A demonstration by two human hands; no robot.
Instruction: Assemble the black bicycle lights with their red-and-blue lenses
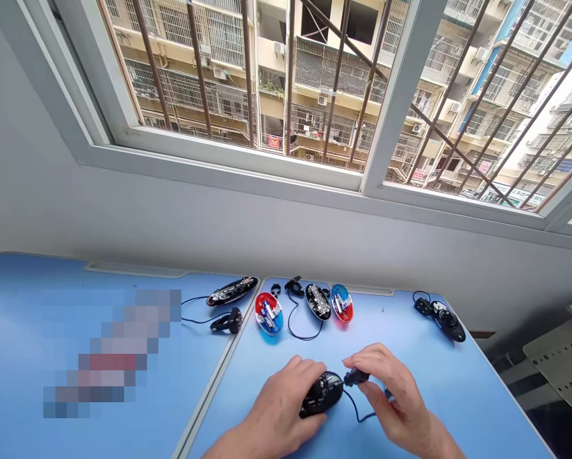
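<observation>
My left hand is closed around a black oval device lying on the blue table. Its thin black cable loops toward me. My right hand pinches a small black plug piece at the device's right end, with thumb and forefinger together. Both hands sit near the table's front edge.
Farther back lie a red-and-blue oval device, a black one, another red-and-blue one, a black one with cable on the left table, and one at the right. A window with bars rises behind.
</observation>
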